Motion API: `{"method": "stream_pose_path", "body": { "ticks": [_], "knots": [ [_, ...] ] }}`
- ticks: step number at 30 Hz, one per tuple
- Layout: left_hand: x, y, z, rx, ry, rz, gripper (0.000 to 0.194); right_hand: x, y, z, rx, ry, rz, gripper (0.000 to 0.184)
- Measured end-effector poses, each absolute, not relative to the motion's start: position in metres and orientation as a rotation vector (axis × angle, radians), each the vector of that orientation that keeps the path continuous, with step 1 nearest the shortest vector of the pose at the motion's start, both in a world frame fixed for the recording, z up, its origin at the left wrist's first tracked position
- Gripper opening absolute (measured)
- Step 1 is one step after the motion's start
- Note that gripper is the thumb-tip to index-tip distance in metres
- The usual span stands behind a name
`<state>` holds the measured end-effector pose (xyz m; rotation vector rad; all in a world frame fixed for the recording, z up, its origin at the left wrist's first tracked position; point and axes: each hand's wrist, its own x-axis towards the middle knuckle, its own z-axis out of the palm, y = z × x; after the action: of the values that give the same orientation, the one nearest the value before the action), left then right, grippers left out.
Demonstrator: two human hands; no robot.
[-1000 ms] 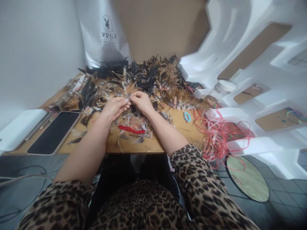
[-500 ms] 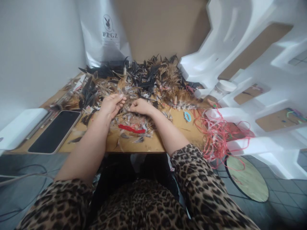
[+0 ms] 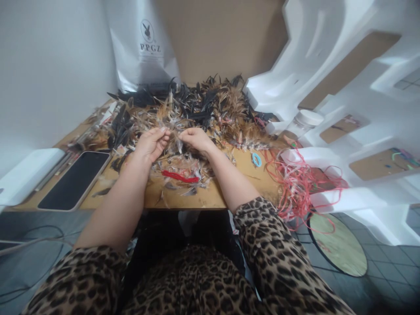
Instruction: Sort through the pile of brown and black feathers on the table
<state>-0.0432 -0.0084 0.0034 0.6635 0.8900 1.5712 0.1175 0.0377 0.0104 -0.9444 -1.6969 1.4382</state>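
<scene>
In the head view my left hand (image 3: 153, 143) is closed in a pinch, thumb against forefinger, over the near side of a large heap of loose feathers (image 3: 197, 103). What its fingertips hold is lost among the feathers behind. Just to its right, my right hand (image 3: 197, 139) pinches a small grey-white feather (image 3: 179, 146), whose tip hangs down below the fingers. A small gap separates the two hands. Nearer to me, a bundle of red strips (image 3: 180, 176) lies on the wooden table (image 3: 210, 201) among feather scraps.
A phone (image 3: 76, 180) and a white box (image 3: 29, 175) lie at left. Tangled pink strings (image 3: 300, 188), a blue ring (image 3: 256, 159) and a lidded jar (image 3: 305, 122) are at right, beside white foam packing (image 3: 328, 57). A silver bag (image 3: 147, 65) stands behind the heap.
My right hand has lifted slightly away from me, and the grey-white feather now shows below its fingertips. My left hand stays nearly in place, its fingers shifted slightly.
</scene>
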Motion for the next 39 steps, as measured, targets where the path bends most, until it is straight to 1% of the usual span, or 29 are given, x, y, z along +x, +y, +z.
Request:
{"method": "stream_pose_path", "body": {
  "ticks": [4,8,16,21,29,35,39],
  "knots": [
    [-0.046,-0.011,0.005,0.538,0.793,1.418,0.009,0.114,0.043,0.008,-0.694,-1.333,1.627,0.02],
    [-0.043,-0.017,0.007,0.468,0.709,1.172,0.012,0.108,0.044,0.002,-0.564,-1.175,1.65,0.027],
    [-0.034,-0.025,0.01,0.422,0.605,1.061,0.017,0.096,0.033,-0.001,-0.5,-1.046,1.709,0.026],
    [-0.034,-0.024,0.012,0.432,0.599,1.14,0.015,0.098,0.033,0.002,-0.586,-0.993,1.746,0.026],
    [-0.039,-0.012,0.001,0.787,0.81,1.448,0.001,0.102,0.033,0.004,-0.776,-1.092,1.87,0.034],
    [-0.035,-0.014,0.002,0.9,0.939,1.427,0.007,0.099,0.026,0.006,-0.821,-1.152,1.825,0.029],
    [-0.035,-0.013,0.001,0.861,0.908,1.424,0.007,0.1,0.026,0.007,-0.823,-1.11,1.774,0.025]
  ]
}}
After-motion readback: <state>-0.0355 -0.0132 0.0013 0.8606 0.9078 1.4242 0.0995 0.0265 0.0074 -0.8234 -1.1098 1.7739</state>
